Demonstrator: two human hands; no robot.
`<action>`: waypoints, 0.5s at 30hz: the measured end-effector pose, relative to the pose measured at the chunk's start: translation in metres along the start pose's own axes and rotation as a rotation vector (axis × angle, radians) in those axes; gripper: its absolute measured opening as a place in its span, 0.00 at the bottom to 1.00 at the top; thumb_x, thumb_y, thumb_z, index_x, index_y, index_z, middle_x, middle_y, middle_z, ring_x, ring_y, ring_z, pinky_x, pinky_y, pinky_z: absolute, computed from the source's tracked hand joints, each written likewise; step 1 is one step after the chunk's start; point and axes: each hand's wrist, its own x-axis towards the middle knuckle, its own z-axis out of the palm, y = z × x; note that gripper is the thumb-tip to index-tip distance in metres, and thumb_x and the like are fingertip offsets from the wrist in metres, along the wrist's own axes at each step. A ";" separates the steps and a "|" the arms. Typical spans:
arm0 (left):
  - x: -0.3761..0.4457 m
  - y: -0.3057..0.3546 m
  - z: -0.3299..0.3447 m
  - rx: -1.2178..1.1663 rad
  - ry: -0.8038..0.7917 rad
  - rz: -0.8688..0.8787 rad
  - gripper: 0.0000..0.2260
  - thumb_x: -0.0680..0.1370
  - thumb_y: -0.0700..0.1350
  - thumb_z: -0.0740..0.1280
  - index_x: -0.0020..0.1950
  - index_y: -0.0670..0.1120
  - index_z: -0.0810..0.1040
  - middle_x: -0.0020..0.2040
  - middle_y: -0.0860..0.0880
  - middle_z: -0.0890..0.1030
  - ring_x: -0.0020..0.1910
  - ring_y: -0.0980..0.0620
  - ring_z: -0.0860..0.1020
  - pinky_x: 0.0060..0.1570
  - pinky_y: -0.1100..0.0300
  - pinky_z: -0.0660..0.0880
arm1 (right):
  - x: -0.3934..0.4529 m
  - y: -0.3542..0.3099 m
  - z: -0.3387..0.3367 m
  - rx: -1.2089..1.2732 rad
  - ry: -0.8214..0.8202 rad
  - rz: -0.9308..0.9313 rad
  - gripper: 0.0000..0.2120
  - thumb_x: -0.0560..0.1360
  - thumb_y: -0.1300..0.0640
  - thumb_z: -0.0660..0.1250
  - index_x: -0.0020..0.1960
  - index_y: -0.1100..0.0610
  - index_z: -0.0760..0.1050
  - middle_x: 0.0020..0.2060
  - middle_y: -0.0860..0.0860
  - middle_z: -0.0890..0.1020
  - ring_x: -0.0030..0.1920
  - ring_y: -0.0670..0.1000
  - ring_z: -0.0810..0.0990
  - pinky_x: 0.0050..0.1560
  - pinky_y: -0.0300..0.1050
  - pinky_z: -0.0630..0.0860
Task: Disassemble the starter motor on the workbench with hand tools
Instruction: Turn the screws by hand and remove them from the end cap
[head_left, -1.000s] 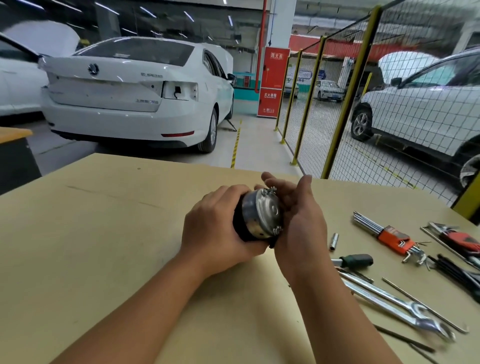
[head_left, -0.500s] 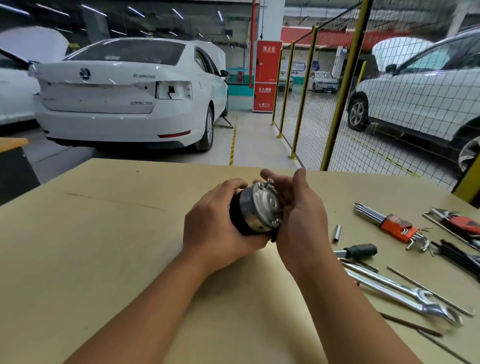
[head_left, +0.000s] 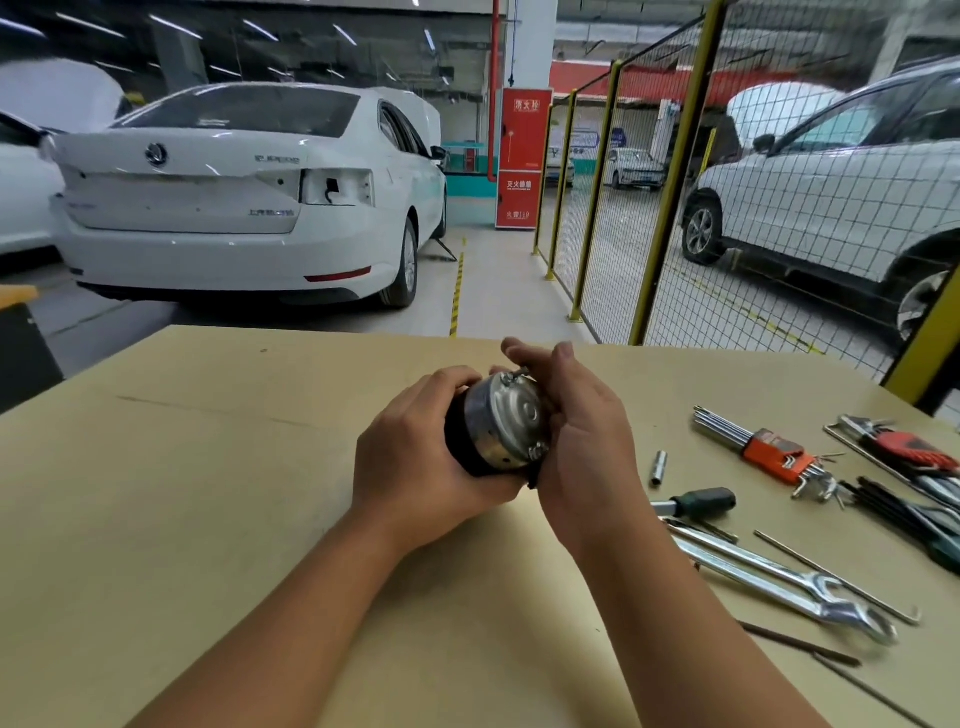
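1. Starter motor (head_left: 501, 431) held above desk (head_left: 208, 493); left hand (head_left: 415, 457) wrapped round its body, right hand (head_left: 576, 436) cupping the end cap, fingertips at upper bolt (head_left: 519, 371).
2. Risk: loosened bolt drops, rolls off.
3. Risk: motor slips; no tool engaged, spanners (head_left: 779, 577) unused.

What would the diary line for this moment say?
left hand: grips starter motor | right hand: fingers at its top bolt | motor: off workbench | spanners, screwdriver: untouched
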 end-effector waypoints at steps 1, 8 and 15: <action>0.000 0.000 0.000 -0.008 0.003 -0.003 0.38 0.56 0.69 0.77 0.63 0.62 0.73 0.54 0.63 0.81 0.49 0.61 0.78 0.43 0.73 0.69 | 0.000 0.000 0.000 -0.003 0.005 -0.006 0.18 0.79 0.45 0.67 0.56 0.59 0.84 0.52 0.53 0.87 0.49 0.50 0.86 0.43 0.44 0.82; 0.000 0.002 0.000 -0.017 0.005 -0.009 0.38 0.56 0.69 0.76 0.63 0.61 0.73 0.54 0.62 0.81 0.50 0.60 0.78 0.43 0.71 0.70 | -0.001 -0.002 0.000 0.030 0.013 -0.031 0.23 0.74 0.46 0.69 0.58 0.64 0.82 0.59 0.55 0.85 0.56 0.54 0.85 0.50 0.44 0.83; 0.000 0.003 -0.001 -0.018 0.024 0.000 0.36 0.56 0.68 0.77 0.62 0.61 0.74 0.54 0.61 0.81 0.49 0.59 0.79 0.43 0.60 0.77 | 0.004 0.004 -0.004 0.011 -0.023 -0.044 0.14 0.84 0.54 0.61 0.52 0.57 0.85 0.56 0.53 0.86 0.56 0.51 0.85 0.51 0.45 0.82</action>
